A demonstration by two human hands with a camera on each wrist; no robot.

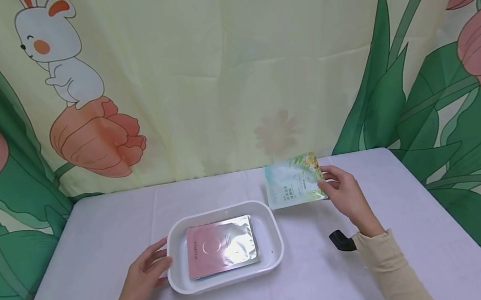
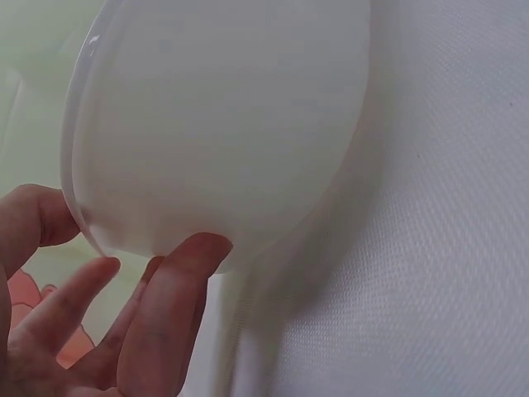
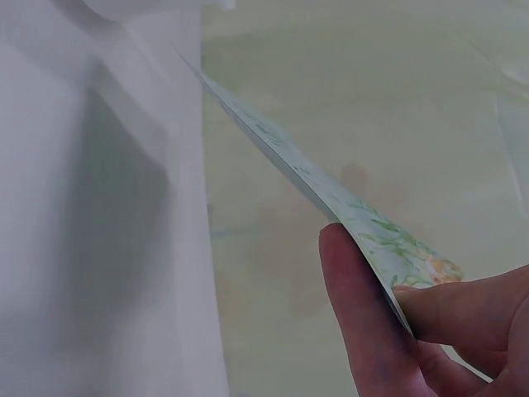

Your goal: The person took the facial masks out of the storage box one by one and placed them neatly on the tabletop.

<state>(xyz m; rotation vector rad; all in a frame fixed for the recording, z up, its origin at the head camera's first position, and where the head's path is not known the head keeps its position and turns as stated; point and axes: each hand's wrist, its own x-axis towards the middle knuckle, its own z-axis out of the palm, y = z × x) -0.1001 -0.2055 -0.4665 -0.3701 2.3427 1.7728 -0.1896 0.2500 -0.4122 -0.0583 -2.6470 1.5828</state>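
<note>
A white plastic tray [image 1: 228, 280] stands on the table, and my left hand [image 1: 146, 270] holds its left end, the thumb and bent fingers around the curved rim. In the left wrist view the fingertips [image 2: 211, 246] touch the tray's outer wall. Inside the tray lies a pink and silver flat packet [image 1: 221, 246], on top of at least one other packet mostly hidden beneath it. Behind the tray's right corner, my right hand [image 1: 344, 191] pinches a pale green, leaf-printed face mask packet [image 1: 292, 183] by its right edge. The right wrist view shows this packet edge-on, raised over the table.
A white cloth covers the table [image 1: 316, 284]. Behind it hangs a curtain [image 1: 219, 70] printed with a rabbit, tulips and leaves. Black wrist straps or mounts [image 1: 343, 241] show at both sleeves.
</note>
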